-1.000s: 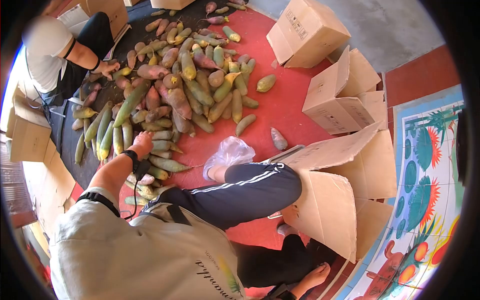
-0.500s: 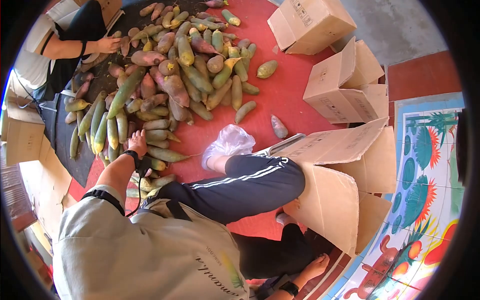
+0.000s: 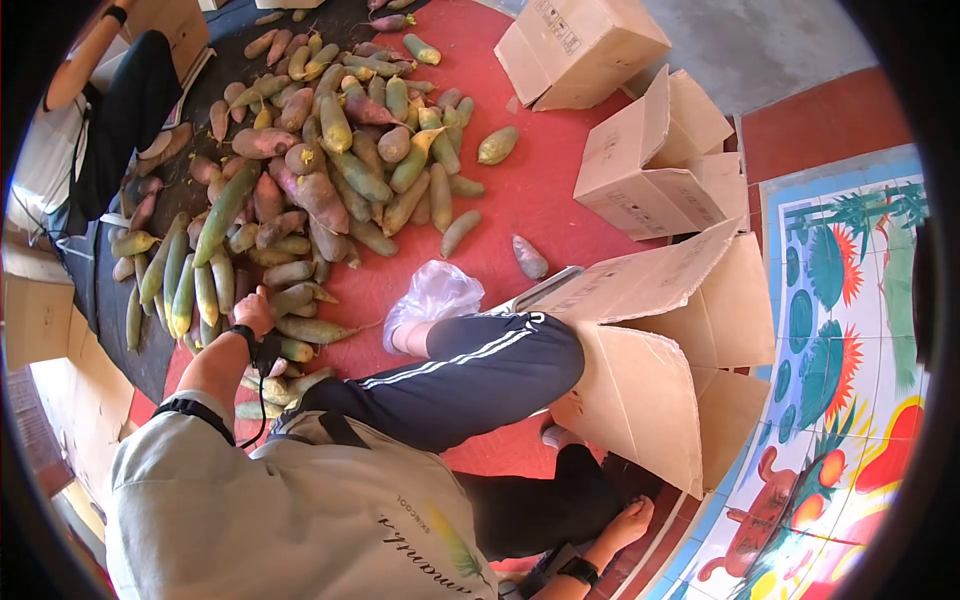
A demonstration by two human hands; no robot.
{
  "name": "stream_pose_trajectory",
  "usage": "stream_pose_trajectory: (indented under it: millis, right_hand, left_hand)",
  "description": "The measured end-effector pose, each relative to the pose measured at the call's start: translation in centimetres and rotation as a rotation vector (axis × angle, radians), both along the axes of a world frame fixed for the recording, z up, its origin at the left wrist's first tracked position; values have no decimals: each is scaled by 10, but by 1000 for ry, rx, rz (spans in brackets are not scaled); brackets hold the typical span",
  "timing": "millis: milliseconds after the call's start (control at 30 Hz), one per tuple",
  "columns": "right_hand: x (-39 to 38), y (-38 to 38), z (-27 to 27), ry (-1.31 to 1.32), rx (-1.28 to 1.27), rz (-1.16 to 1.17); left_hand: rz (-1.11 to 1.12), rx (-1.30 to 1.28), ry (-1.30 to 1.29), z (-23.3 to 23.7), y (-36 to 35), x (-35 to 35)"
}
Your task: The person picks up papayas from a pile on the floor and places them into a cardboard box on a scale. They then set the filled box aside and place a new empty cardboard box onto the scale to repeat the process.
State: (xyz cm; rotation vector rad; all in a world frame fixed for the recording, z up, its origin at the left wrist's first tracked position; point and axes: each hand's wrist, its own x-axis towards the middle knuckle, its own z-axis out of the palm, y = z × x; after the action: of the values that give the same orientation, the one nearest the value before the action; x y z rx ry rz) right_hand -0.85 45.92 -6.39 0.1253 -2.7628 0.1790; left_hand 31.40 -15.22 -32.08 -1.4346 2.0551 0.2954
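Observation:
My left hand [image 3: 252, 312] is at the near edge of a large heap of green and reddish radishes [image 3: 330, 190]. Its fingers are curled in, with one sticking up; whatever they grip is hidden. Pale green radishes [image 3: 310, 330] lie right beside it. Low on the right, my right hand [image 3: 630, 522] is by the dark trouser leg [image 3: 560, 500], fingers bent together; I cannot make out anything in it. A clear plastic bag [image 3: 435, 298] covers my foot, between the heap and an open cardboard box [image 3: 640, 390].
More cardboard boxes [image 3: 580, 50] stand along the right, one with raised flaps [image 3: 660, 165]. Single radishes [image 3: 530, 258] lie on the red floor [image 3: 480, 350]. A co-worker [image 3: 120, 110] sits across the heap at upper left. A painted tile wall [image 3: 840, 380] borders the right.
My left hand's fingers, spread over the radishes before, have curled in. The co-worker's hand has lifted off the heap toward the upper left. The whole view has shifted slightly.

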Motion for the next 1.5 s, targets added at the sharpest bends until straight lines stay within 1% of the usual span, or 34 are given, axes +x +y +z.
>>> stream_pose_trajectory:
  millis: [33,67,100,167,200,300,367,433,500,533,567,600,633,700,733,767,833,900,967,1033,1067,1100,1133,1167,1233,1267,1333,1367,1467,1500]
  right_hand:
    - [0,0,-1,6,-21,-2]
    - [1,0,0,9,-25,-5]
    - [1,0,1,6,-23,-7]
    - [0,-1,-2,10,-32,-14]
    - [1,-1,-3,31,-40,-1]
    - [4,-4,-2,47,-87,3]
    - [3,-5,-4,47,-136,-6]
    - [4,-2,-6,94,-120,34]
    - [6,-3,-6,88,-164,12]
    - [7,-5,-5,71,-201,-5]
    - [8,-4,-4,78,-208,-11]
    - [9,-4,-4,97,-188,2]
    - [10,-4,-6,115,-171,17]
    - [9,-2,-9,119,-199,14]
    - [10,0,-10,119,-214,12]
    - [10,1,-10,126,-218,6]
    - [12,-2,-9,135,-229,3]
    - [14,-5,-6,132,-241,-12]
    - [16,-3,-7,127,-254,-23]
    - [15,2,-13,137,-278,-27]
    - [16,3,-14,139,-279,-35]
    - [16,4,-14,167,-220,-9]
    - [15,4,-13,195,-160,19]
    - [15,2,-12,197,-158,12]
    - [18,-3,-10,184,-207,4]
    - [18,-3,-10,188,-211,4]
    - [19,-5,-7,181,-198,-2]
    - [20,-6,-6,182,-192,3]
    - [20,-8,-3,173,-203,-9]
    - [21,-10,-3,166,-223,-7]
  left_hand:
    - [22,78,9,16,3,-4]
    - [127,125,81,21,4,-3]
    - [122,119,87,25,5,-5]
    - [141,218,118,39,6,-12]
    - [133,207,155,48,7,-16]
    - [135,261,205,48,-1,-24]
    - [96,219,248,43,-7,-30]
    - [53,182,287,37,-14,-39]
    - [-57,119,251,31,-19,-54]
    - [-65,112,259,49,-20,-66]
    - [-2,250,237,81,-18,-82]
    - [62,387,211,103,-15,-97]
    - [57,378,214,109,-14,-108]
    - [-70,212,569,119,-13,-130]
    - [-151,171,704,133,-11,-148]
    - [-232,133,838,153,-7,-168]
    - [-255,81,1080,206,9,-203]
    - [-270,274,1335,271,30,-234]
    - [-379,278,1409,318,42,-263]
    - [-444,335,1625,358,68,-292]
    - [-451,440,1576,378,78,-302]
    - [-458,545,1524,392,89,-313]
    - [-503,532,1542,399,103,-325]
    - [-546,519,1560,405,116,-337]
    - [-754,386,1535,414,139,-358]
    - [-756,400,1531,413,150,-366]
    - [-1039,188,1576,406,172,-382]
    - [-1042,204,1574,403,181,-387]
    - [-1228,288,1375,398,203,-394]
    - [-1227,302,1373,394,210,-395]
